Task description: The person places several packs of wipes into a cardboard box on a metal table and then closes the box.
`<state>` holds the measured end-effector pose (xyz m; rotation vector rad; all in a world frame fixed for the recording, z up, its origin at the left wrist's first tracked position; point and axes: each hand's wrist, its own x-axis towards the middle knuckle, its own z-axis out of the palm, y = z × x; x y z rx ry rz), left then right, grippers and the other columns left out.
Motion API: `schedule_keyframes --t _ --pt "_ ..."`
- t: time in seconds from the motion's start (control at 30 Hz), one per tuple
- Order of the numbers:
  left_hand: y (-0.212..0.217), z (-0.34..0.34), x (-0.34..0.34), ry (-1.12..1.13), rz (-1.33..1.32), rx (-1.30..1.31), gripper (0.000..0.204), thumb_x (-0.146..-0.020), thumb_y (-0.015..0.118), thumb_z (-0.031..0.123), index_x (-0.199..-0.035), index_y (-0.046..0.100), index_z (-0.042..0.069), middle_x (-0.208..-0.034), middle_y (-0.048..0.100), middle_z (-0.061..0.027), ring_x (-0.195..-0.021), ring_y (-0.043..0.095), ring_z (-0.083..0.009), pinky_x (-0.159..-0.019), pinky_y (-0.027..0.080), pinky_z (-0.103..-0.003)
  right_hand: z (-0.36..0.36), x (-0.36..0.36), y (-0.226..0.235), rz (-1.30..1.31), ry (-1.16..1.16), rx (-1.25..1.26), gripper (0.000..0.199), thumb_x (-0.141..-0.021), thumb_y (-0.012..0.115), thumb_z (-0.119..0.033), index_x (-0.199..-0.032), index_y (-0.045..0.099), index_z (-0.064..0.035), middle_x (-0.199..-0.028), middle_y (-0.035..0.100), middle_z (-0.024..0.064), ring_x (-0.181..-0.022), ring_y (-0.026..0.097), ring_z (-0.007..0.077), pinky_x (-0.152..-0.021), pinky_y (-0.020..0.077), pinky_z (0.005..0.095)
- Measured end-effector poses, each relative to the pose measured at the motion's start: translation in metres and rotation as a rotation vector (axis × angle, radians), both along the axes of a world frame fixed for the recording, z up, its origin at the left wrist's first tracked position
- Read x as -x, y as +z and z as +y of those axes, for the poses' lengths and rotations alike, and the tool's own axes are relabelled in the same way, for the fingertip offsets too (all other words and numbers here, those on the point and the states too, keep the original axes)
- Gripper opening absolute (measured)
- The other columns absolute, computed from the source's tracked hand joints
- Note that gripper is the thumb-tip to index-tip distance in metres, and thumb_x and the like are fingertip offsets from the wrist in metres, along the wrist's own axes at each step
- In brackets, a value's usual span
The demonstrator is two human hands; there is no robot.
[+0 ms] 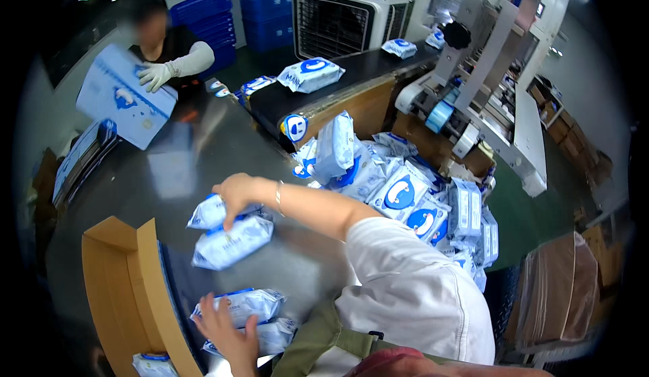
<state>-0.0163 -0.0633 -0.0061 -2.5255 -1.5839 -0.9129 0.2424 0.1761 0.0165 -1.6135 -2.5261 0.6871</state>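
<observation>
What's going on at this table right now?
A person's right hand grips two soft white-and-blue wipe packs over the grey steel table. The left hand rests on more packs beside an open brown cardboard box. A gloved co-worker holds a flat blue-and-white carton.

This is a factory packing room. A black belt point(351, 73) carries soft white and blue packs point(399, 194) from a big grey machine point(487, 80) onto a metal table point(169, 174). Blue crates point(209, 12) stand stacked at the back, and a brown box point(125, 289) sits open.
</observation>
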Motion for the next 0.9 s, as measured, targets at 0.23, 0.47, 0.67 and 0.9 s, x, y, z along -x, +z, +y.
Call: schedule_keyframes --t 0.23,0.47,0.67,0.9 --pt "-0.109 -0.134 0.066 0.535 -1.474 0.747 0.055 -0.091 0.061 0.03 -0.135 0.042 0.003 -0.112 0.051 -0.0093 -0.091 0.053 -0.0179 -0.066 0.047 -0.03 0.046 0.06 -0.024 0.123 0.382 0.553 0.094 -0.057 0.086 -0.049 -0.131 0.051 -0.0027 -0.125 0.059 0.0186 -0.113 0.057 0.0315 -0.097 0.0453 0.0405" --pt "-0.046 -0.096 0.029 0.624 -1.775 0.798 0.071 -0.08 0.073 0.028 -0.135 0.038 0.001 -0.117 0.059 -0.0134 -0.103 0.06 -0.0248 -0.086 0.051 -0.038 -0.04 0.07 -0.048 0.749 0.158 0.769 0.079 -0.066 0.083 -0.022 -0.13 0.048 0.0058 -0.12 0.059 0.0156 -0.106 0.059 0.0231 -0.095 0.0454 0.0318" --pt "-0.036 -0.104 -0.004 0.45 -1.515 0.33 0.087 -0.07 0.081 0.023 -0.138 0.034 -0.006 -0.126 0.054 -0.0181 -0.117 0.053 -0.0254 -0.101 0.041 -0.037 -0.059 0.005 -0.05 1.034 0.031 0.674 0.088 -0.056 0.079 -0.011 -0.136 0.043 0.0029 -0.123 0.056 0.0129 -0.115 0.053 0.0255 -0.1 0.0394 0.0326" --pt "0.083 -0.02 0.056 0.202 -1.145 -0.449 0.082 -0.067 0.083 0.025 -0.129 0.037 -0.003 -0.114 0.055 -0.0152 -0.105 0.054 -0.0222 -0.096 0.041 -0.033 -0.006 0.037 0.04 1.533 0.254 -0.087 0.076 -0.072 0.073 -0.024 -0.134 0.038 0.0021 -0.124 0.054 0.0144 -0.112 0.054 0.026 -0.097 0.0406 0.0364"
